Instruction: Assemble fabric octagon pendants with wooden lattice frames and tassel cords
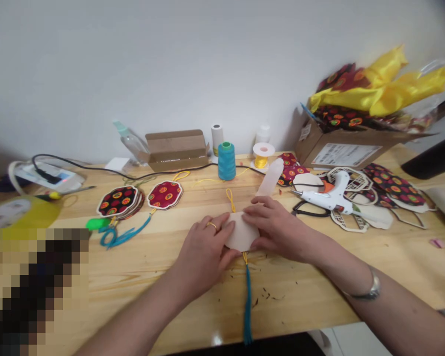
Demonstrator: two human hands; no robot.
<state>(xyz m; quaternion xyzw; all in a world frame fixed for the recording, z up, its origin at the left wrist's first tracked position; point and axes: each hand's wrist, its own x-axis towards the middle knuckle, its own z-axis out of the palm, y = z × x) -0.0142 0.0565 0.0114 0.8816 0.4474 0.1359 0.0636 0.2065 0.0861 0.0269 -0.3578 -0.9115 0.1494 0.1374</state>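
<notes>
A white scalloped tassel pendant lies on the wooden table between my hands, pale side up. A yellow cord loop sticks out at its top, and a blue tassel hangs from its bottom toward me. My left hand grips the left edge, fingers bent over its face and thumb near the lower rim. Along the right edge, my right hand presses with fingertips on top and thumb low. Part of the pendant's rim is hidden under my fingers.
Finished-looking patterned pendants and a stack lie left. A blue thread cone and yellow cord spool stand behind. At right are a white glue gun, scissors, frames and a cardboard box of fabric.
</notes>
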